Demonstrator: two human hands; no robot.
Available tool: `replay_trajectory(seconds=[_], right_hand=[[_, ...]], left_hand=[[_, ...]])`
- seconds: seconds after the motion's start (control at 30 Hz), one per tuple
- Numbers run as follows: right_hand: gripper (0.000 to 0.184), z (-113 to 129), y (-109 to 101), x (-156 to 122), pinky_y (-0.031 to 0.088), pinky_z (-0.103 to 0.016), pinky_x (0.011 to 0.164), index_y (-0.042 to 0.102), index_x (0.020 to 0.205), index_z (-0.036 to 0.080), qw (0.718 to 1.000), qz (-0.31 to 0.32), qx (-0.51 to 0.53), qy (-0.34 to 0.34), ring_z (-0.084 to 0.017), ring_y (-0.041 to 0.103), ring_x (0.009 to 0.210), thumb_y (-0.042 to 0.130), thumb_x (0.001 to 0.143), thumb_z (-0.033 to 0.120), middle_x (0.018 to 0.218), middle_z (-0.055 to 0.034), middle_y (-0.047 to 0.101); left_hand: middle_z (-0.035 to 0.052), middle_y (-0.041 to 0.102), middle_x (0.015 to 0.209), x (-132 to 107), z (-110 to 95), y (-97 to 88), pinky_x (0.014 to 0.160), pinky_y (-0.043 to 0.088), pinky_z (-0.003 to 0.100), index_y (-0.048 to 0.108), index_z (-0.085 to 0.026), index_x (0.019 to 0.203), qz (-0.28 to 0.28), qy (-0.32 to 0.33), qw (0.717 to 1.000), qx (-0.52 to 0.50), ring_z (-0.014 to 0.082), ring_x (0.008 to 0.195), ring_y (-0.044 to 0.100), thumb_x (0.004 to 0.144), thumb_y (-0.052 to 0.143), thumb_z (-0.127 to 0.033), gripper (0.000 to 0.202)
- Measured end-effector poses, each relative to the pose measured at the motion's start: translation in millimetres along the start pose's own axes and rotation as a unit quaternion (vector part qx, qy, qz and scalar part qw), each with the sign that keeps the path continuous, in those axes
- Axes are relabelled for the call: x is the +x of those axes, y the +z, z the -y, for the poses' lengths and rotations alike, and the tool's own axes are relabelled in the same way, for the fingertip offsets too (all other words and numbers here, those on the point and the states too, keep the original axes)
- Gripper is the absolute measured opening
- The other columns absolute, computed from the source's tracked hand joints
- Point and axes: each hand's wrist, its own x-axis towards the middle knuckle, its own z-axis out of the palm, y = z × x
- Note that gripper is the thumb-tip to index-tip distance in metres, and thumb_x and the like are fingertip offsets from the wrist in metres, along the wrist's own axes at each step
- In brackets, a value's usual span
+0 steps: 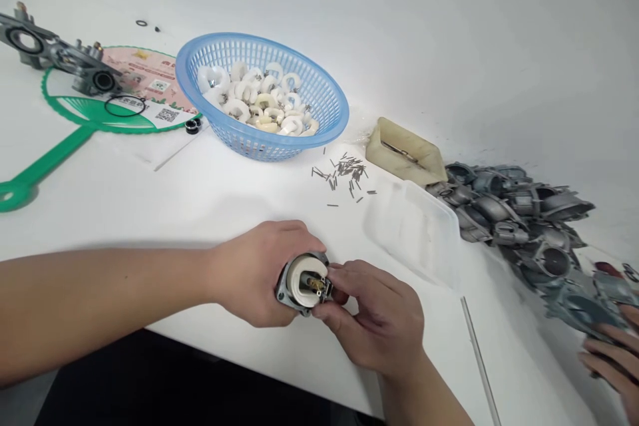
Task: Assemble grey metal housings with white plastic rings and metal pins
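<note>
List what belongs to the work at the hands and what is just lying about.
Part of the work: left hand, right hand, carburetor body, blue basket of white floats, loose metal pins, pile of cast carburetor bodies.

Lying about: green hand fan, cream plastic tray, clear plastic tray.

Grey die-cast carburetor body [284, 287], open side up, white U-shaped float [299, 283] fitted around a brass jet [315, 285]
</note>
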Motion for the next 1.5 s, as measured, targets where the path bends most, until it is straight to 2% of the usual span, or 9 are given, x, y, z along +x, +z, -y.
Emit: replay_trajectory(seconds=[0.17,0.37,0.67,0.93,1.1,1.2,1.37,1.5], right_hand=[[0.023,0,3,-1,0.051,-0.026,0.053,0.055,0.103,0.018,0.999,-0.013,-0.032,-0.037,-0.014,0.054,0.058,0.061,0.081,0.022,0.062,-0.0017,0.055],[0.026,1,4,-2,0.052,-0.027,0.052,0.054,0.107,0.018,0.998,-0.025,-0.035,-0.045,-0.015,0.053,0.06,0.059,0.082,0.021,0.064,-0.0025,0.054],[0.023,-1,6,-2,0.05,-0.024,0.048,0.054,0.107,0.021,0.997,-0.037,-0.067,-0.025,-0.015,0.056,0.059,0.056,0.085,0.024,0.067,-0.0032,0.058],[0.025,-1,6,-2,0.048,-0.025,0.046,0.054,0.109,0.021,0.997,-0.039,-0.051,-0.035,-0.014,0.054,0.055,0.056,0.084,0.024,0.065,-0.0027,0.058],[0.033,-1,5,-1,0.046,-0.024,0.046,0.055,0.113,0.023,0.999,-0.041,-0.026,-0.013,-0.014,0.054,0.056,0.06,0.081,0.02,0.065,-0.0015,0.057],[0.041,-7,5,-4,0.046,-0.026,0.048,0.053,0.118,0.024,0.998,-0.053,0.012,0.013,-0.014,0.053,0.057,0.065,0.079,0.025,0.065,-0.0001,0.053],[0.055,-18,6,-7,0.051,-0.035,0.063,0.048,0.127,0.026,0.993,-0.055,0.085,0.059,-0.016,0.053,0.069,0.068,0.076,0.036,0.079,-0.0021,0.053],[0.058,-19,7,0,0.052,-0.038,0.071,0.048,0.126,0.025,0.989,-0.024,0.122,0.077,-0.02,0.056,0.085,0.068,0.074,0.045,0.098,-0.0073,0.055]], left_hand=[[0.0026,0.062,0.08,1,0,-0.4,0.065,0.047,0.028,0.053,-0.019,0.087,-0.002,-0.006,1.0,-0.001,0.0172,0.074,0.056,0.057,0.064,-0.017,0.032],[0.0022,0.063,0.081,1,0,-0.4,0.065,0.047,0.028,0.052,-0.019,0.089,-0.007,-0.006,1.0,-0.003,0.0169,0.074,0.056,0.057,0.064,-0.016,0.034],[0.0012,0.061,0.077,2,-3,-1.3,0.062,0.046,0.028,0.053,-0.02,0.09,-0.013,-0.034,0.999,-0.003,0.0169,0.071,0.056,0.058,0.063,-0.017,0.034],[0.0023,0.062,0.08,0,-2,-0.6,0.064,0.046,0.028,0.053,-0.019,0.09,-0.015,-0.015,1.0,-0.001,0.0171,0.072,0.056,0.056,0.063,-0.017,0.035],[0.0017,0.062,0.08,1,-1,-1.2,0.067,0.048,0.029,0.054,-0.02,0.091,-0.02,-0.029,0.999,-0.02,0.0175,0.074,0.057,0.056,0.066,-0.019,0.036],[0.0022,0.064,0.085,2,1,-2.0,0.07,0.049,0.03,0.055,-0.02,0.091,-0.011,-0.042,0.997,-0.058,0.0182,0.077,0.06,0.058,0.067,-0.02,0.036],[0.003,0.064,0.091,3,0,-4.2,0.069,0.05,0.031,0.056,-0.021,0.092,-0.011,-0.074,0.994,-0.086,0.0194,0.08,0.061,0.058,0.069,-0.023,0.037],[0.0038,0.064,0.095,4,1,-3.8,0.068,0.05,0.031,0.054,-0.02,0.098,-0.017,-0.087,0.991,-0.102,0.0196,0.08,0.062,0.056,0.069,-0.02,0.045]])
